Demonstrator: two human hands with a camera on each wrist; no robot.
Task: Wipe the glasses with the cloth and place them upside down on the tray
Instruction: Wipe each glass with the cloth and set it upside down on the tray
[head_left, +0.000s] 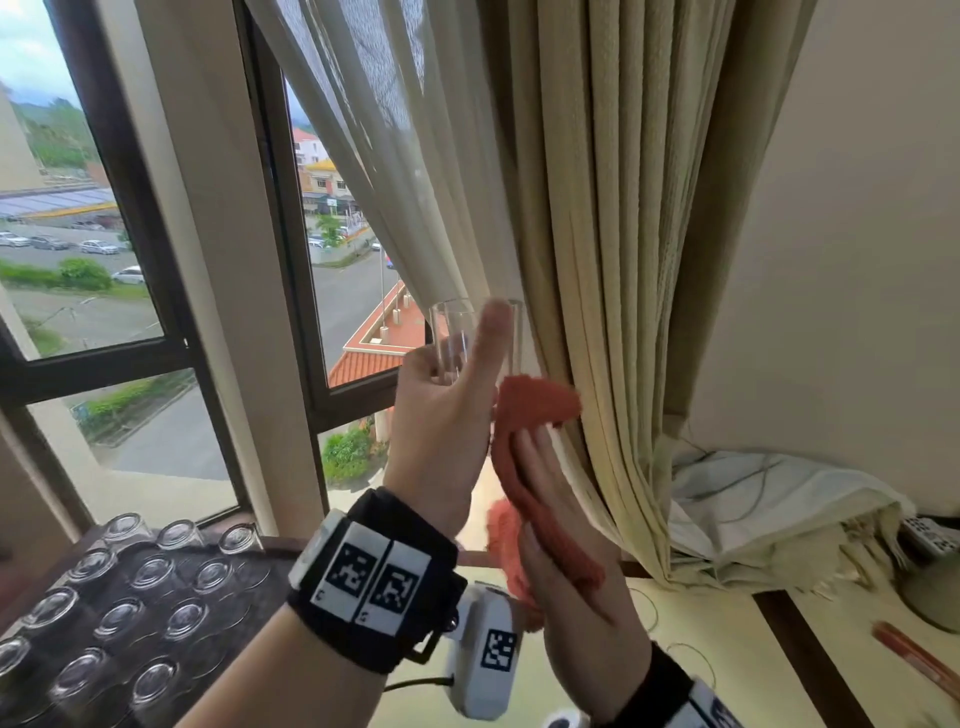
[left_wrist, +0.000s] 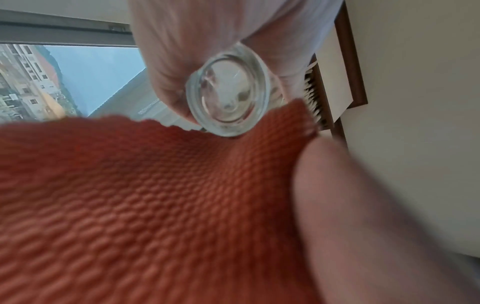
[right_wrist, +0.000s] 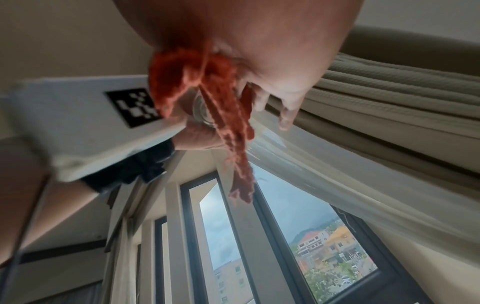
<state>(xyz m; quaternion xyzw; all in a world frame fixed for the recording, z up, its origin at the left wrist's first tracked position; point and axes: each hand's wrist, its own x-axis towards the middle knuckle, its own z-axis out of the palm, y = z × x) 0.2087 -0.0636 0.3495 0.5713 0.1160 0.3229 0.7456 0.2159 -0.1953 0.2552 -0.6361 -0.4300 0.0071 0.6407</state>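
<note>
The left hand (head_left: 441, 415) grips the upright glass (head_left: 475, 338) low; slick and fragile, it wants that firm lower hold, while the right hand (head_left: 566, 525) presses the soft cloth (head_left: 535, 405) alongside.

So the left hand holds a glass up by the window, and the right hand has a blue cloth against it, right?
Not quite: the cloth is orange-red, not blue, as the head view shows. The rest holds: the left hand grips the glass, and the right hand holds the cloth to it.
</note>
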